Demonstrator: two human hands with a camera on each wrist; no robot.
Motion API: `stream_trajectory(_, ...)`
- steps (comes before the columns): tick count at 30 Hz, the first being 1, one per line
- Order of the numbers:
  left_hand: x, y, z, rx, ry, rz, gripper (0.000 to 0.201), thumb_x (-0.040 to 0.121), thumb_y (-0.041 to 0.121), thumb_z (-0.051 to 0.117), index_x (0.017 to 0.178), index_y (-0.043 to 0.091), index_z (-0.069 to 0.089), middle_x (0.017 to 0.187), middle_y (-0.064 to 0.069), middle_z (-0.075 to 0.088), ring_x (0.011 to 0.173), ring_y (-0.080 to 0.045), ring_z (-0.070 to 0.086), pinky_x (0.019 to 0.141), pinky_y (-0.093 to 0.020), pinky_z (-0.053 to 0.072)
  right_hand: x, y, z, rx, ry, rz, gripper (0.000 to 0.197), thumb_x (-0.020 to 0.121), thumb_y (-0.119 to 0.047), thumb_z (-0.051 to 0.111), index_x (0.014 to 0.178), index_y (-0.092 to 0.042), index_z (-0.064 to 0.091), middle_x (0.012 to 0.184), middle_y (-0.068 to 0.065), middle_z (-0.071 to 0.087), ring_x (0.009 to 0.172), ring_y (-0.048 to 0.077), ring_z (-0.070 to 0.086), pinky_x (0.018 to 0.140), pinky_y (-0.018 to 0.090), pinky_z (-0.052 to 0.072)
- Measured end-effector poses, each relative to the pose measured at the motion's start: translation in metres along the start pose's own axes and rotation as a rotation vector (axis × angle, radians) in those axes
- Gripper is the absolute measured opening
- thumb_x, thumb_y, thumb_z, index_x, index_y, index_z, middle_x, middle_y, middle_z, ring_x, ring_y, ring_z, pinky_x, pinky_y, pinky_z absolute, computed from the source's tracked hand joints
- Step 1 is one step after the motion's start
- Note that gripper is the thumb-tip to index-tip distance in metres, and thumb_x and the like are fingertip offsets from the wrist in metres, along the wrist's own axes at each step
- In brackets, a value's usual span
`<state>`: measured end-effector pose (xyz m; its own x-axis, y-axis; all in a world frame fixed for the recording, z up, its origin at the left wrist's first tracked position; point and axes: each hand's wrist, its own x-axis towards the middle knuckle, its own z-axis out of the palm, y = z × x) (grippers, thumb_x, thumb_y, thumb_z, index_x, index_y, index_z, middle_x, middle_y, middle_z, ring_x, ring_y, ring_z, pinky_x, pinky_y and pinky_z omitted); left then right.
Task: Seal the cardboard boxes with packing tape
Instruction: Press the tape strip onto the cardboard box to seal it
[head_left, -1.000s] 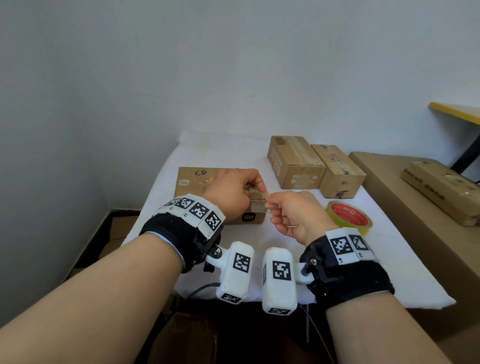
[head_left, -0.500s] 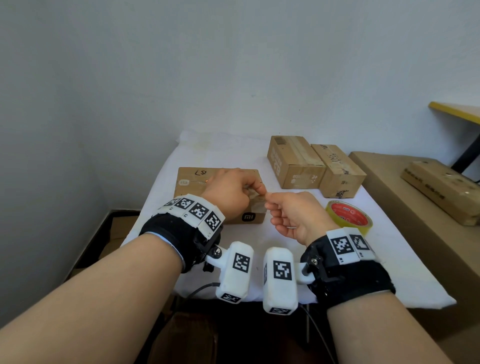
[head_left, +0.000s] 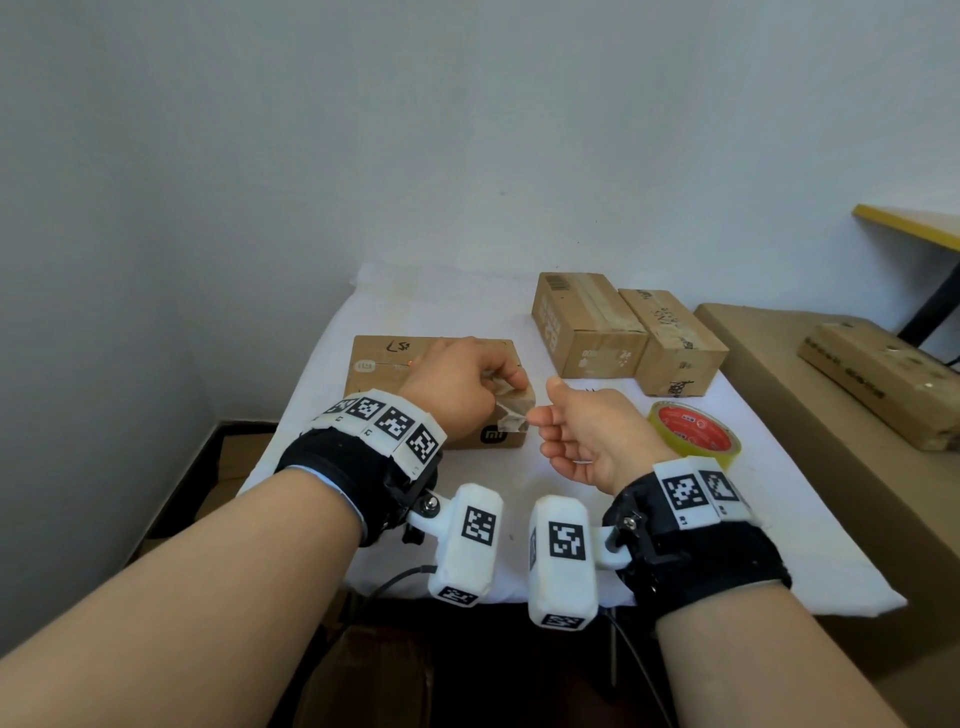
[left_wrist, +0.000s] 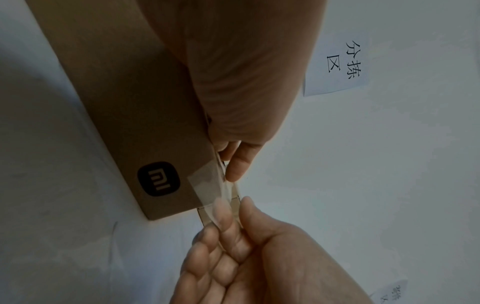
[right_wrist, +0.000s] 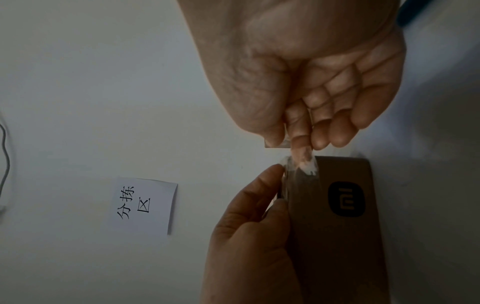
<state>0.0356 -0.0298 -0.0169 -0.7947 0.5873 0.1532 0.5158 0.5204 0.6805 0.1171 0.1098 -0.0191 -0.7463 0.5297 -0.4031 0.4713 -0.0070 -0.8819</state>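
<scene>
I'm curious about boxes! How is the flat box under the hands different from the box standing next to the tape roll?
The flat box lies low and wide; the box by the tape roll is taller and narrower. The flat box has a black square logo; the other has black scribbles. The left hand touches the flat box; nothing touches the other. Both are brown cardboard.

brown box (head_left: 379, 364), red-yellow tape roll (head_left: 693, 431)

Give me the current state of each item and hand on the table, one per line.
Flat box: closed, lying flat, corner being taped.
Tape strip: partly stuck on the box's side, free end lifted.
Left hand: presses tape at the corner.
Right hand: pinches the free end.
Tape roll: lying flat, untouched.
Two boxes: closed, side by side.
</scene>
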Motion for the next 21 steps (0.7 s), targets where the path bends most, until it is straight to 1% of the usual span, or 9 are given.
stream_trajectory(4,-0.001,0.001,0.001,-0.017,0.009,0.01,0.044,0.063,0.02,0.037,0.072,0.054,0.062,0.09,0.02,0.059,0.103,-0.018,0.057,0.099,-0.045,0.046,0.0,0.001,-0.001,0.0,-0.026,0.017,0.044,0.104,-0.042,0.052,0.08,-0.012,0.073,0.065,-0.001,0.061,0.058,0.014,0.059,0.059,0.026,0.049)
stream_trajectory(6,0.0,0.0,0.002,-0.026,0.012,0.012,0.046,0.065,0.017,0.038,0.071,0.055,0.063,0.091,0.018,0.06,0.102,-0.019,0.057,0.099,-0.045,0.047,0.0,0.0,-0.002,-0.003,-0.032,0.028,0.042,0.105,-0.039,0.052,0.082,-0.011,0.073,0.064,-0.001,0.061,0.056,0.014,0.06,0.057,0.026,0.05)
stream_trajectory(8,0.002,-0.002,0.002,-0.022,0.014,0.014,0.048,0.073,0.009,0.042,0.073,0.052,0.065,0.091,0.016,0.06,0.098,-0.018,0.058,0.096,-0.044,0.049,0.0,0.0,-0.003,-0.011,-0.038,0.034,0.039,0.105,-0.036,0.052,0.085,-0.01,0.074,0.064,0.0,0.061,0.055,0.014,0.061,0.056,0.025,0.052)
stream_trajectory(10,0.003,-0.004,0.001,-0.009,0.023,0.013,0.053,0.079,0.0,0.045,0.076,0.048,0.066,0.089,0.016,0.06,0.093,-0.016,0.058,0.094,-0.042,0.051,-0.001,0.0,-0.004,-0.024,-0.052,0.036,0.039,0.105,-0.035,0.051,0.086,-0.009,0.074,0.065,0.001,0.061,0.054,0.015,0.061,0.056,0.026,0.055)
stream_trajectory(12,0.004,-0.004,0.0,-0.011,0.025,0.012,0.054,0.08,-0.003,0.045,0.077,0.045,0.068,0.081,0.018,0.057,0.083,-0.012,0.055,0.091,-0.038,0.052,-0.002,-0.001,-0.004,-0.037,-0.064,0.048,0.039,0.106,-0.034,0.05,0.085,-0.01,0.073,0.066,0.001,0.06,0.054,0.016,0.062,0.054,0.026,0.056)
stream_trajectory(15,0.005,-0.004,0.0,-0.029,0.021,0.017,0.053,0.079,-0.005,0.045,0.081,0.041,0.071,0.072,0.018,0.054,0.068,-0.005,0.048,0.079,-0.028,0.049,-0.003,-0.002,-0.006,-0.066,-0.075,0.075,0.039,0.106,-0.033,0.05,0.085,-0.008,0.073,0.064,0.001,0.061,0.053,0.015,0.062,0.049,0.024,0.056)
stream_trajectory(16,0.005,-0.004,-0.001,-0.029,0.02,0.021,0.053,0.079,-0.005,0.044,0.081,0.041,0.071,0.073,0.018,0.055,0.067,-0.005,0.047,0.078,-0.027,0.048,-0.004,-0.002,-0.006,-0.085,-0.081,0.086,0.04,0.106,-0.033,0.05,0.086,-0.007,0.072,0.062,0.001,0.061,0.053,0.015,0.062,0.047,0.024,0.055)
stream_trajectory(18,0.006,-0.005,-0.001,-0.023,0.015,0.017,0.053,0.081,-0.004,0.044,0.08,0.041,0.071,0.08,0.018,0.057,0.073,-0.008,0.05,0.079,-0.027,0.048,-0.006,0.002,-0.007,-0.17,-0.107,0.109,0.042,0.107,-0.033,0.049,0.086,-0.004,0.072,0.064,0.003,0.063,0.056,0.015,0.061,0.047,0.024,0.053)
stream_trajectory(21,0.008,-0.006,-0.002,-0.024,0.002,0.012,0.054,0.081,-0.004,0.043,0.079,0.042,0.07,0.086,0.018,0.058,0.085,-0.014,0.056,0.085,-0.03,0.051,-0.007,0.005,-0.012,-0.306,-0.094,0.068,0.045,0.107,-0.034,0.048,0.084,-0.004,0.072,0.071,0.005,0.062,0.06,0.016,0.059,0.054,0.026,0.054)
